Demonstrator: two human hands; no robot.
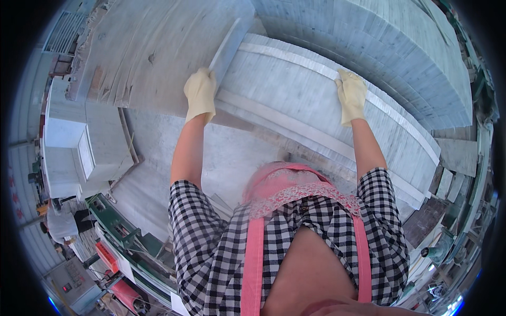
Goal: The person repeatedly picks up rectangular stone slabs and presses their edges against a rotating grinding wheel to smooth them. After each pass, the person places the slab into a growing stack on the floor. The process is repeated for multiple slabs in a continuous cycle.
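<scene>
My left hand [200,94], in a cream work glove, is closed on the near end of a thin grey-white slab [233,46]. That slab stands on edge at the left end of a long, tightly packed row of similar slabs [295,97]. Two pale strips run lengthwise along the row, the far one a whitish strip [400,118]. On the row's far side, touching this strip, is my right hand [351,98] in a matching glove. Its fingers are curled, and their tips are hidden, so what they hold cannot be made out.
Beyond the row rises a larger stack of grey slabs [379,47]. A rough wooden-looking board [142,52] lies at far left, above white block-like pieces [66,131]. Green machinery [113,224] stands at lower left. Another person [62,221] is near the left edge.
</scene>
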